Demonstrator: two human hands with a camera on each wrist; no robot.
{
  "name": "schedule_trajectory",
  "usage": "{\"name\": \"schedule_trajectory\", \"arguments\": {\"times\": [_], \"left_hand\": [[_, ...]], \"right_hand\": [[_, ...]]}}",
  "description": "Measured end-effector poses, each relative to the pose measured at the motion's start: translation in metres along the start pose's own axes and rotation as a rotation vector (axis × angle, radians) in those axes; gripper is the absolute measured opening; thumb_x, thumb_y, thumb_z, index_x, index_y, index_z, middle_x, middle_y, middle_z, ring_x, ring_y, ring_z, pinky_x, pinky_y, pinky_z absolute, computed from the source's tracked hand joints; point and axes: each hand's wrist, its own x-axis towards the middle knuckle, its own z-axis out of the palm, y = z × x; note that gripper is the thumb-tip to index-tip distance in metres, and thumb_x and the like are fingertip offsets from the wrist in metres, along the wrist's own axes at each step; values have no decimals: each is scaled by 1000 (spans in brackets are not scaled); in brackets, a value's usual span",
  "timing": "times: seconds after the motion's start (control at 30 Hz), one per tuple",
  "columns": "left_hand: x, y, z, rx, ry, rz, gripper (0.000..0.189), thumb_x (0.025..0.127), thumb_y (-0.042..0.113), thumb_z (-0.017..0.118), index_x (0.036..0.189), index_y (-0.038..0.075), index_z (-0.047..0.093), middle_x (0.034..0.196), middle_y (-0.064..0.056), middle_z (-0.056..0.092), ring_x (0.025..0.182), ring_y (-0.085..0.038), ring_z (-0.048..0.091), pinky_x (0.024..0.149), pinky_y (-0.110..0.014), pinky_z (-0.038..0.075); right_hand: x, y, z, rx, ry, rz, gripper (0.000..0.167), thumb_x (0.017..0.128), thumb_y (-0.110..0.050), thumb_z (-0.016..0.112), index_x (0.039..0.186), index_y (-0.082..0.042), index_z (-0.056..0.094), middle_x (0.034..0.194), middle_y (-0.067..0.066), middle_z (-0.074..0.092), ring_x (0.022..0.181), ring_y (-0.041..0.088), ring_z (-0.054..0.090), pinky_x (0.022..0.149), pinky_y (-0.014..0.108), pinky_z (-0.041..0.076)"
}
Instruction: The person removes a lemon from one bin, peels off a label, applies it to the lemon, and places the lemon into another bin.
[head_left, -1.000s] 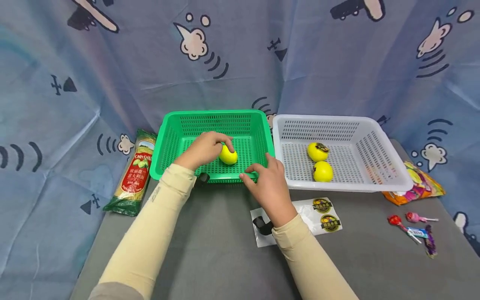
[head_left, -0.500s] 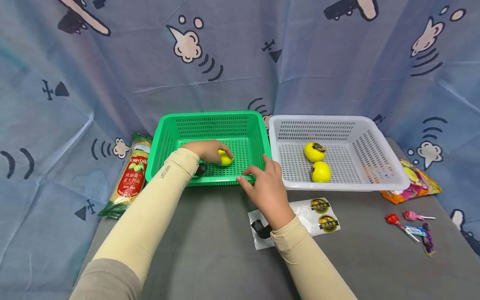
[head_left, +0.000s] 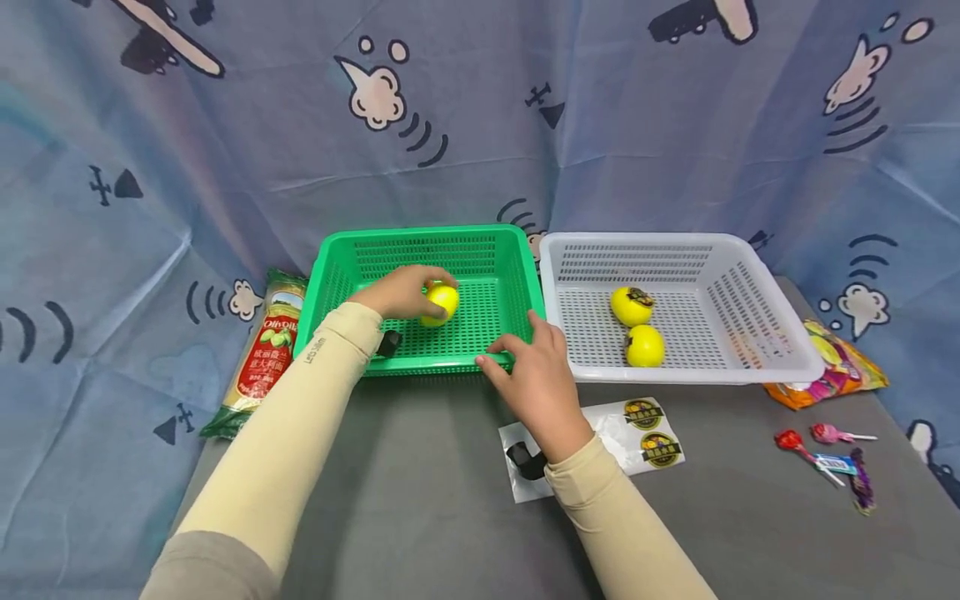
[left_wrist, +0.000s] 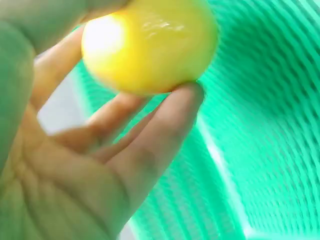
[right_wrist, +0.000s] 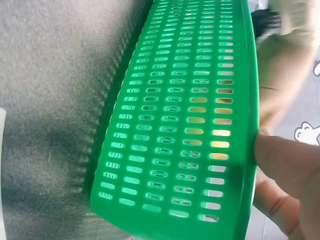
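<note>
Between thumb and fingertips, my left hand (head_left: pixel 403 292) pinches a smooth, round yellow fruit (head_left: pixel 443 303) inside the green basket (head_left: pixel 429 363). The left wrist view shows this fruit (left_wrist: pixel 155 47) large and bright, over the slotted green mesh. My right hand (head_left: pixel 538 379) grips the front rim of the green basket near its right corner. In the right wrist view the thumb (right_wrist: pixel 287 157) lies outside the rim and the fingers pass behind it. Yellow shows through the slots of the basket wall (right_wrist: pixel 150 150) there.
A white basket (head_left: pixel 720 373) at right holds two yellow fruits (head_left: pixel 645 346) with dark labels. A sticker sheet (head_left: pixel 615 429) lies partly under my right wrist. Pasta (head_left: pixel 266 358) stands left; a snack bag (head_left: pixel 840 371), lollipops (head_left: pixel 798 446) and small sweets (head_left: pixel 861 483) lie right.
My left hand first reached down over the fruit and took hold of it, then lifted it and drew it left. My right hand has stayed on the basket rim.
</note>
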Motion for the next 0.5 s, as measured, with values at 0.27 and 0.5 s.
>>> {"name": "schedule_trajectory", "arguments": {"times": [0.27,0.5], "left_hand": [[-89,61,21,-429,270,88,52,95,19,81,145,23,66,138,0,62,91,-32,63,70,-39,56],[-137,65,116,-439,384,-62,52,89,11,85,138,19,72,121,-9,66,84,-26,61,71,-38,52]], "right_hand": [[4,-2,-1,2,-30,22,27,96,-35,81,108,-11,81,159,34,38,148,51,29,114,62,38],[5,-4,-2,-11,-40,28,29,98,-35,79,111,-10,81,160,34,36,148,53,30,114,65,36]]}}
